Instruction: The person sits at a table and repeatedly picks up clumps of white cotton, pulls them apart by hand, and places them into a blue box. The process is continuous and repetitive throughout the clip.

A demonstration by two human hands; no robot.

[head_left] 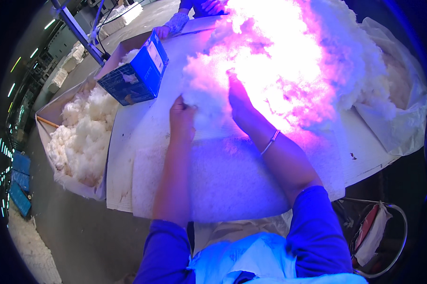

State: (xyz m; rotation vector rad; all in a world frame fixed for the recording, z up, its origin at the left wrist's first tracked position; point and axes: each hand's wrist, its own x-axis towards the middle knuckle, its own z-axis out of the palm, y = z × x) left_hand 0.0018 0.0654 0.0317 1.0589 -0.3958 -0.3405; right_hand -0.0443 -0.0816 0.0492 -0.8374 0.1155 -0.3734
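A large heap of fluffy white cotton [365,71] covers the far right half of the table, its middle washed out by glaring pink-white light. My left hand [182,119] is closed in a pinch at the heap's left edge, beside a thin blurred part of the fluff. What lies between its fingers is too small to make out. Reaching into the bright cotton, my right hand [241,100] has its fingertips lost in the glare. A band circles the right wrist.
On the white table [123,170], a blue cardboard box [145,71] holds some cotton. A larger bin [45,128] full of cotton stands left of the table. Another person's hand [162,31] is near the box. At the right are a plastic sheet [388,128] and a metal-framed chair [405,227].
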